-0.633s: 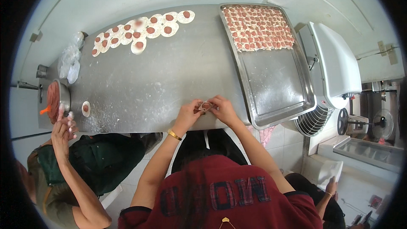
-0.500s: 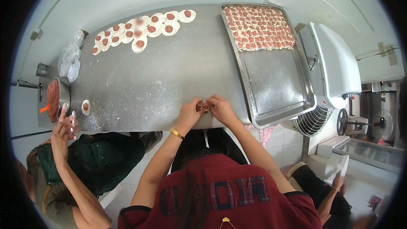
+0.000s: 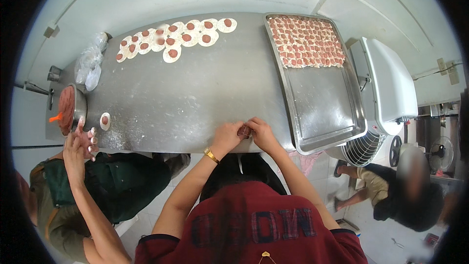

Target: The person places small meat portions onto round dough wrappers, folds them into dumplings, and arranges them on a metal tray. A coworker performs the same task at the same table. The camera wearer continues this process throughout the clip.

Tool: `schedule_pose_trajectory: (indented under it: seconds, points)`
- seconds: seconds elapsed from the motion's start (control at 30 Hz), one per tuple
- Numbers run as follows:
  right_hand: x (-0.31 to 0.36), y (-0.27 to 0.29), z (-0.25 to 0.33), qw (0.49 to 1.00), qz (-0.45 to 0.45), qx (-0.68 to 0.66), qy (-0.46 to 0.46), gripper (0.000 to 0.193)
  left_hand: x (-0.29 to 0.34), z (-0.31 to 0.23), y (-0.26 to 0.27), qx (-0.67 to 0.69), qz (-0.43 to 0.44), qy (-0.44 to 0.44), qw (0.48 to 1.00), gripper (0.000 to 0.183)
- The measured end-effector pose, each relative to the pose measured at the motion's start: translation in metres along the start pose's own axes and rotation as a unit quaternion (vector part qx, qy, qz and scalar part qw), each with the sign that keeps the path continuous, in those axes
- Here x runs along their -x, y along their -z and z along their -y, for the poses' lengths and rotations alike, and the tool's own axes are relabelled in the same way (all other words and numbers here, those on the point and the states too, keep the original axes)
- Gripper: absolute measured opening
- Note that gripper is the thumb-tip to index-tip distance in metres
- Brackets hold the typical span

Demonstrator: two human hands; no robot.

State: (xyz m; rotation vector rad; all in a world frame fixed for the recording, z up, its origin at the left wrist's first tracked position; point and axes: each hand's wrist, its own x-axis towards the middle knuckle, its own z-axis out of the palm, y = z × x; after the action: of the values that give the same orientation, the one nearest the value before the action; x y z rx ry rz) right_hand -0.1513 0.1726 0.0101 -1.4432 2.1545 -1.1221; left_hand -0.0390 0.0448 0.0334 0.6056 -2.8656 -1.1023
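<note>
My left hand [image 3: 227, 136] and my right hand [image 3: 263, 137] meet at the near edge of the steel table. Between their closed fingers they hold a small meat-filled dumpling [image 3: 245, 130], its dark pink filling showing at the top; the fingers partly cover the wrapper. Toward the far left, round pale wrappers [image 3: 208, 38] lie in overlapping rows, each with a lump of meat filling. One more filled wrapper [image 3: 105, 121] lies alone at the near left. To my right, a large metal tray [image 3: 322, 102] holds packed rows of shaped dumplings [image 3: 308, 43] in its far half.
At the left, a co-worker's hands [image 3: 80, 142] are beside a metal bowl of meat filling [image 3: 67, 110] with an orange-handled tool. Plastic bags [image 3: 90, 63] lie behind it. A white machine with a wire guard [image 3: 386, 85] stands right of the tray. Another person [image 3: 405, 190] is at the right.
My fingers have drawn closer around the dumpling. The person at the right has changed place and posture. The whole view has shifted slightly; the tray and wrapper rows look the same.
</note>
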Motion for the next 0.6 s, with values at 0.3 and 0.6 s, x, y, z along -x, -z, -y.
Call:
schedule_pose_trajectory:
  seconds: [0.3,0.6]
  points:
    - [0.003,0.001,0.007,0.996,0.000,-0.049,-0.080,0.032,-0.002,0.014,-0.020,0.157,-0.057,-0.010,0.986,0.024]
    - [0.008,0.000,0.004,0.990,-0.051,-0.069,-0.116,0.031,0.002,0.014,-0.017,0.182,-0.066,-0.006,0.981,0.027]
